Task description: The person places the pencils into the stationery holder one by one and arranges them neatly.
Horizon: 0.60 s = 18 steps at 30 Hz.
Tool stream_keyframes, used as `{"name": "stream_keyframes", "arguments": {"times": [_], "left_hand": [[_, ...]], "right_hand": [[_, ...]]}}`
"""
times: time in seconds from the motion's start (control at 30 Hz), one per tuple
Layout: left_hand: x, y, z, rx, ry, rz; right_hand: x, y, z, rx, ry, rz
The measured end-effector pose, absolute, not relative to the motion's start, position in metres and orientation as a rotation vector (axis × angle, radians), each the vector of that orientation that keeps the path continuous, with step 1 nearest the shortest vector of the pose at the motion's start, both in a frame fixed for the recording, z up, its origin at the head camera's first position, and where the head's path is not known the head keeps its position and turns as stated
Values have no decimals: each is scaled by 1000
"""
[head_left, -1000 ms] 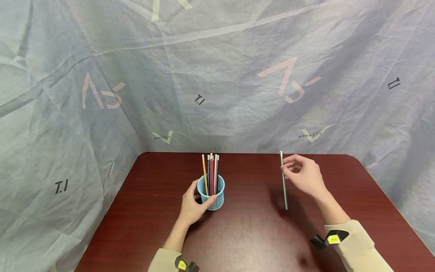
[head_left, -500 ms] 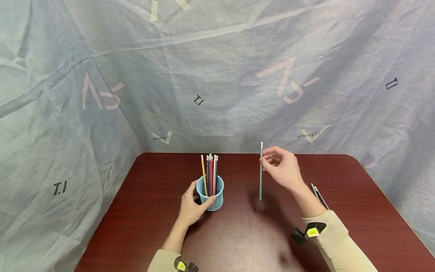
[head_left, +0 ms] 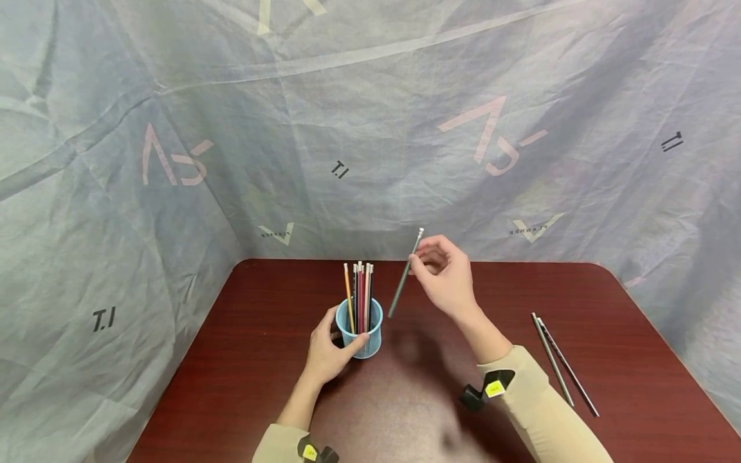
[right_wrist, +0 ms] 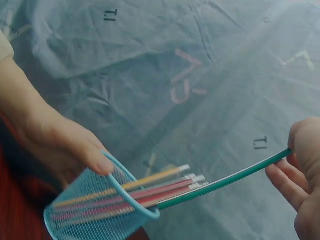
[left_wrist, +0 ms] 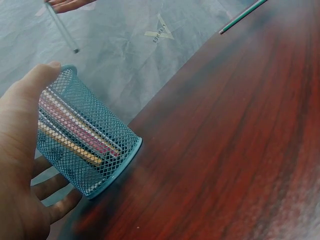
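Note:
A light blue mesh pencil cup point(head_left: 368, 345) stands on the table, holding several upright pencils point(head_left: 361, 296) in yellow, red and dark colours. My left hand point(head_left: 327, 350) grips the cup from its left side, thumb across the front and fingers round the back. Between thumb and fingertips, my right hand point(head_left: 448, 276) pinches a green pencil point(head_left: 402, 283) near its white eraser end. The pencil leans, its lower end to the right of the cup and above the table. In the right wrist view the same green pencil point(right_wrist: 225, 189) overlaps the cup's rim.
Two loose pencils, one green point(head_left: 552, 360) and one dark point(head_left: 570, 370), lie on the right side of the dark red table point(head_left: 278, 302). A grey printed cloth point(head_left: 376, 128) hangs behind and beside the table.
My right hand has carried the green pencil leftward and up towards the cup, and the pencil has tilted. The two loose pencils have come into full view. My left hand has stayed put.

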<state>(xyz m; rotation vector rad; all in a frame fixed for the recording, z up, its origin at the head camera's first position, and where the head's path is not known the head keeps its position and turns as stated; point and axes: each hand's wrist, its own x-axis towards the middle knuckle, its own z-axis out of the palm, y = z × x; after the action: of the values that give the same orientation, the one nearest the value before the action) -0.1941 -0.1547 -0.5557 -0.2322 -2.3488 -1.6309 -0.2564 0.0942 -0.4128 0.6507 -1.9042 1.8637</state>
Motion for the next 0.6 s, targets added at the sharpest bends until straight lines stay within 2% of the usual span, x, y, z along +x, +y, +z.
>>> {"name": "stream_keyframes", "arguments": {"times": [0.6], "left_hand": [[-192,-154,-553,-234,-2354,-1597]], "right_hand": [[-254,47,-432,746,-2064,1719]]}}
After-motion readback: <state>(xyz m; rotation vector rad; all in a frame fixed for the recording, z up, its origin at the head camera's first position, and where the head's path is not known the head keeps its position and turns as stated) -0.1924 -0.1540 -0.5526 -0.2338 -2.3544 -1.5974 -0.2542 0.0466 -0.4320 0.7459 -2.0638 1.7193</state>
